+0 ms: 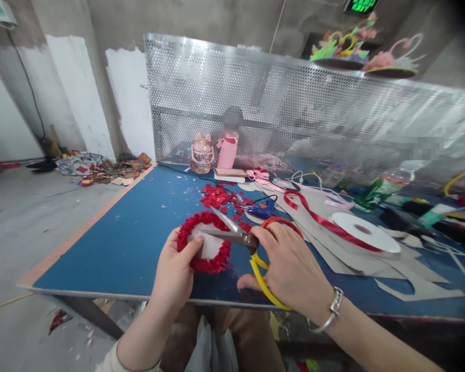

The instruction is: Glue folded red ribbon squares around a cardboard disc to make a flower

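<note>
Between its thumb and fingers my left hand (177, 266) grips a round white disc (211, 247) edged with a ring of ruffled red pieces (213, 265). My right hand (290, 263) holds a pair of scissors (250, 240) with one orange and one yellow handle. Their blades are spread apart, and the lower one lies across the disc's white face. A pile of small red cut pieces (217, 197) is scattered on the table just beyond the disc. Near the scissors' handles lies a blue glue gun (264, 208).
On the blue table (112, 232), a white spool (364, 232) with red ribbon rests on grey cardboard sheets (333, 258) at right. A pink bottle (228, 151), a clear jug (202, 155) and a green bottle (385, 188) stand toward the perforated metal screen (201, 82).
</note>
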Demonstrator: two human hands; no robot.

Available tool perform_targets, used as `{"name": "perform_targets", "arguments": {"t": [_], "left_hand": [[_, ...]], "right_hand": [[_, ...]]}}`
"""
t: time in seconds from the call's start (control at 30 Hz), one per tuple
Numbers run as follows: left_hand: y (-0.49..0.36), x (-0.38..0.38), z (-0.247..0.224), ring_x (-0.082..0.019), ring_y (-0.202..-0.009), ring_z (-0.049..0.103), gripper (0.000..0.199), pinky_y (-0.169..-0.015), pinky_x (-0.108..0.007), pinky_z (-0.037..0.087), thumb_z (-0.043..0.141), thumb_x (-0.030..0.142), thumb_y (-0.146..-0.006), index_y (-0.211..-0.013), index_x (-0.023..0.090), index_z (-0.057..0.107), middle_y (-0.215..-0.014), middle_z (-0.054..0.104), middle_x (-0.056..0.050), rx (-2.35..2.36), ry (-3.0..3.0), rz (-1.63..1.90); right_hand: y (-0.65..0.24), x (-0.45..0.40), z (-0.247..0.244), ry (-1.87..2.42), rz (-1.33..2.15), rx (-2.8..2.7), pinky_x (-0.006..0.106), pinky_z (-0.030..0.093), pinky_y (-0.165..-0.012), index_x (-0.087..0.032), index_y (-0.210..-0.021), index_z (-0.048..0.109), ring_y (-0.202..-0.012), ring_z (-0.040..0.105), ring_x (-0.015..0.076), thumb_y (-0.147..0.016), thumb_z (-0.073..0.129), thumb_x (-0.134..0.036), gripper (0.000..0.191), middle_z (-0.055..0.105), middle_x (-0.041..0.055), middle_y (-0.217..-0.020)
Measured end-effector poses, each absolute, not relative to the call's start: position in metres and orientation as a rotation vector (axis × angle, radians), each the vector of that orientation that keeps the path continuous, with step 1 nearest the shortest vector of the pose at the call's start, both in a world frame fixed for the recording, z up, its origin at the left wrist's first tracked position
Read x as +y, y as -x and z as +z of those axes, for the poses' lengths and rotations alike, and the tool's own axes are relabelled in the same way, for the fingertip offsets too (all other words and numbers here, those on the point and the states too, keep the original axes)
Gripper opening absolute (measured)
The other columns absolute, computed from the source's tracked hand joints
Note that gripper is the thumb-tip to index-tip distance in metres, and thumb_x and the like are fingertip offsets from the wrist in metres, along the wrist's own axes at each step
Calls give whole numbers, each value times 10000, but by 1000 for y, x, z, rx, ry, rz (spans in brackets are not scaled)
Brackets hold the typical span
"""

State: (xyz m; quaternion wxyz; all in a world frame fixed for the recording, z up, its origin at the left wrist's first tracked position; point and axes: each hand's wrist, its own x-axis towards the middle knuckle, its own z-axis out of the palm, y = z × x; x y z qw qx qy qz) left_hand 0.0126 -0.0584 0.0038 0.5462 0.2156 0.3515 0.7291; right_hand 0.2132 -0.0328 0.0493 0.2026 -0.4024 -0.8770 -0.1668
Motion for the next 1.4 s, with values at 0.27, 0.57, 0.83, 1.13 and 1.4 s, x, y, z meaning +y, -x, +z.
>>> {"name": "perform_targets", "arguments": {"t": [0.27, 0.57, 0.83, 1.13, 1.4], "left_hand": [[-15, -60, 2, -149, -682, 703, 486, -653, -244, 570, 868, 262, -637, -1040, 186, 605, -853, 753, -2, 850, -594, 1719], [-13, -62, -3, -138, -664, 690, 444, -658, -252, 579, 828, 247, -710, -1086, 200, 596, -848, 742, 5, 831, -665, 1698], [-12, -63, -3, -137, -660, 683, 407, -634, -249, 583, 820, 231, -720, -1057, 214, 591, -843, 742, 17, 820, -673, 1693], [-12, -63, -4, -114, -599, 654, 436, -601, -227, 572, 834, 245, -697, -1045, 194, 576, -784, 733, 19, 849, -684, 1666], [-13, -59, -3, -122, -628, 673, 473, -622, -241, 579, 846, 259, -670, -1048, 173, 575, -832, 745, -11, 866, -669, 1669]], "right_hand": [[-208, -23, 46, 1083, -758, -2425, 399, 385, -699, -133, -1143, 594, -813, 507, 288, -779, 695, -469, 505, 552, 130, -940], [-203, -14, 52, 956, -774, -2405, 374, 372, -669, -138, -1067, 650, -764, 499, 270, -786, 580, -221, 301, 585, 102, -851], [-204, -15, 53, 887, -817, -2370, 336, 341, -627, -152, -968, 682, -680, 533, 214, -797, 542, -174, 222, 629, 61, -766], [-210, -13, 56, 824, -798, -2426, 316, 312, -581, -194, -874, 684, -584, 550, 166, -836, 552, -157, 142, 599, -10, -609], [-211, -12, 60, 876, -873, -2506, 347, 352, -650, -134, -1024, 670, -716, 523, 249, -855, 506, -146, 236, 589, 94, -796]]}}
